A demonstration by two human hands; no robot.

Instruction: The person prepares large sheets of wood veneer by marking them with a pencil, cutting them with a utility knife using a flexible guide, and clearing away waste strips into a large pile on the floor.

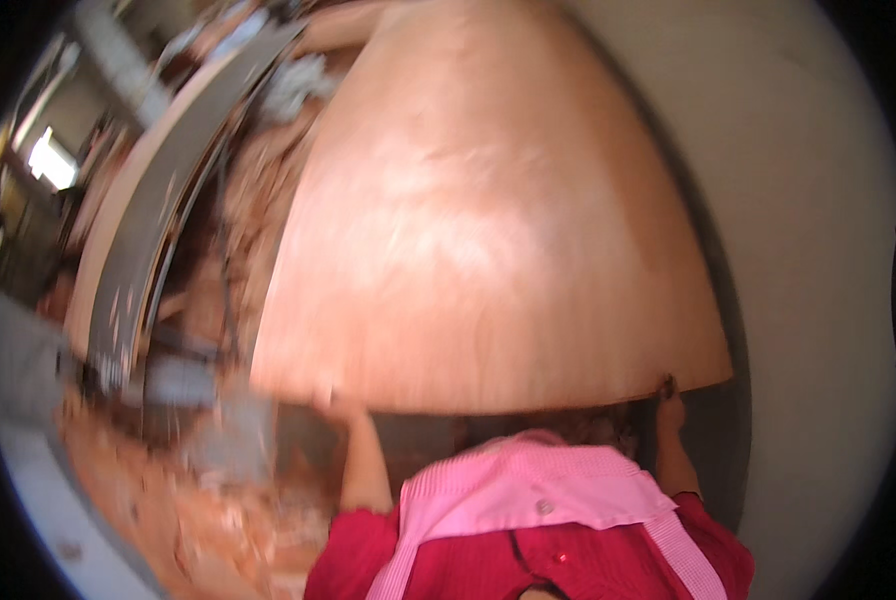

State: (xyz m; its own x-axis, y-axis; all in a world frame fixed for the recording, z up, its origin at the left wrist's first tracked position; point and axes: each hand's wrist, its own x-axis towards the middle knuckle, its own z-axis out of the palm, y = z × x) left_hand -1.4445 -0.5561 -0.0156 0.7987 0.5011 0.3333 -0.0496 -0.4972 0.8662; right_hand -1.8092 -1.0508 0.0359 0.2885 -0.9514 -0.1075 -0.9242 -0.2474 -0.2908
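Observation:
A large thin sheet of pale reddish wood veneer (488,220) fills the middle of the view, blurred. Below its near edge stands another person in a red shirt (568,560) with a pink checked cloth (528,490) over the shoulders. That person's raised hands grip the sheet's lower edge, one hand (333,402) at the left and the other hand (668,388) at the right corner. Neither my left hand nor my right hand shows anywhere.
A long grey machine bed or conveyor (158,220) curves up the left side. Reddish wood scraps (198,510) litter the floor at lower left. A plain pale wall (818,250) fills the right. A bright window (50,158) is at far left.

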